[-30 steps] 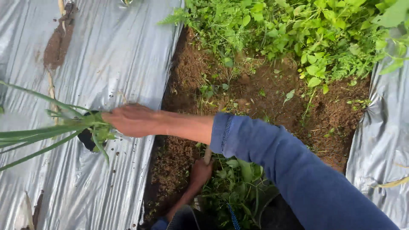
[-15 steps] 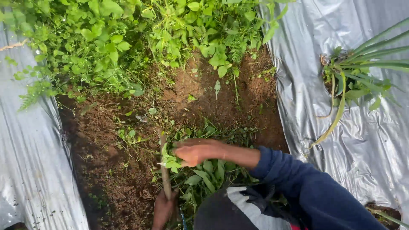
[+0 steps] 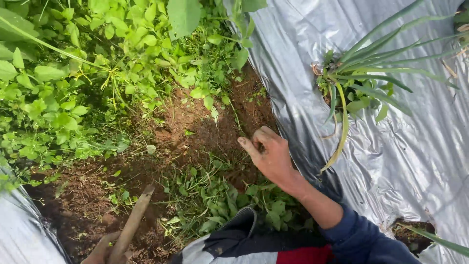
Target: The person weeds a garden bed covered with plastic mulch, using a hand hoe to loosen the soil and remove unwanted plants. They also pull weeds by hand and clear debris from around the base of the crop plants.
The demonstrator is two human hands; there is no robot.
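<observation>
Right hand (image 3: 271, 156), fingers curled and empty, hovers over soil (image 3: 195, 127); left hand (image 3: 105, 249) seemingly grips a stick (image 3: 132, 222) at seven o'clock, which could tear the plastic (image 3: 303, 58).

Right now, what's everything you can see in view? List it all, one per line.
plastic mulch sheet: two strips, silver, right side and lower left corner
bare soil furrow: one, reddish brown, centre
weeds: many, green, upper left and along the furrow
long-leaved plant: one, green, in a hole in the right sheet
wooden handle: one, brown, lower left
right hand: one, blue sleeve, over the soil by the sheet edge, holding nothing
left hand: one, bottom left, gripping the wooden handle
</observation>
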